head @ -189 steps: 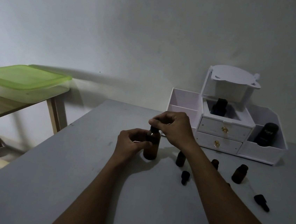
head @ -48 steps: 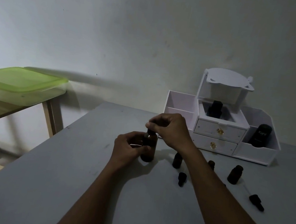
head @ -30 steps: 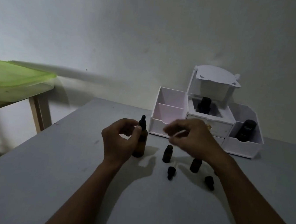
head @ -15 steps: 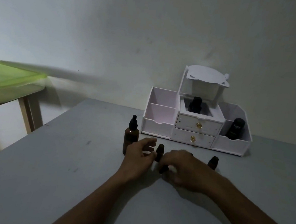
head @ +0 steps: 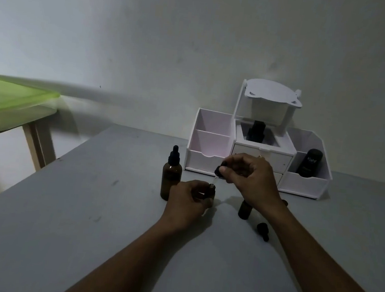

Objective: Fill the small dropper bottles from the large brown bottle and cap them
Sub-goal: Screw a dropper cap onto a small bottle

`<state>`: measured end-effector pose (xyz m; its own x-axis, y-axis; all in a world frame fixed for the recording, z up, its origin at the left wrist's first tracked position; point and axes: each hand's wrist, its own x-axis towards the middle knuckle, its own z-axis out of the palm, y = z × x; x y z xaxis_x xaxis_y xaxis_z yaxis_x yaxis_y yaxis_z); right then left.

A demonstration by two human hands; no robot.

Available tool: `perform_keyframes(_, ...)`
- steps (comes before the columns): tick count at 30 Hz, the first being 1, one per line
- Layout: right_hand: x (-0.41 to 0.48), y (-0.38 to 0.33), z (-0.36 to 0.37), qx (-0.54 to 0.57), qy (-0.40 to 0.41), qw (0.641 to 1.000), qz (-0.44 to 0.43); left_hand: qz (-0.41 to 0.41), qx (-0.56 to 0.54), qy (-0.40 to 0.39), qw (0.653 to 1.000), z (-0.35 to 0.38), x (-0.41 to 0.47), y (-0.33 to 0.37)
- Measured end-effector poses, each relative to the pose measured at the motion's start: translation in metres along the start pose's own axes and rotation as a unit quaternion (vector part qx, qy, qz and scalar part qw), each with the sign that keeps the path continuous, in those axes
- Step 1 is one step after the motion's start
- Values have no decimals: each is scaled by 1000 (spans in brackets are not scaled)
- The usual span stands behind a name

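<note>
The large brown bottle [head: 171,179] stands capped with its black dropper top on the grey table [head: 84,217], just left of my hands. My left hand [head: 189,201] grips a small dropper bottle [head: 211,192] standing on the table. My right hand [head: 249,175] holds a black dropper cap [head: 219,171] just above it, its thin pipette tip at the small bottle's mouth. Another small open bottle [head: 244,209] stands under my right wrist. A loose dropper cap [head: 263,230] lies on the table beside it.
A white desk organiser [head: 208,162] with drawers stands at the back of the table; a black bottle [head: 256,131] sits in its middle compartment and a black tube [head: 309,163] in its right one. A green lidded container [head: 6,100] rests on a wooden table at left.
My hands left the large brown bottle, which now stands capped and alone. My left hand took a small bottle and my right hand picked up a dropper cap and lifted it over that bottle.
</note>
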<state>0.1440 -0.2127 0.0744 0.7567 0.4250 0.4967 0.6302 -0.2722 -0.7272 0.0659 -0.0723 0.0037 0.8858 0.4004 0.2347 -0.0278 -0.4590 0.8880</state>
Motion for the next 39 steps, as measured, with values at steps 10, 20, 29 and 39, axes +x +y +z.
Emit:
perform_keyframes(10, -2, -3, 9, -43, -9, 999, 0, 11, 23, 1, 1000, 0, -2, -1)
perform_keyframes(20, -10, 2, 23, -129, -75, 989, 7, 25, 40, 10, 999, -2, -5, 1)
perform_keyframes(29, -11, 3, 22, -94, -95, 991, 7, 20, 38, 11, 999, -2, -7, 2)
perform_keyframes(39, -8, 4, 28, -110, -93, 990, -3, 21, 32, 11, 999, -3, -10, 8)
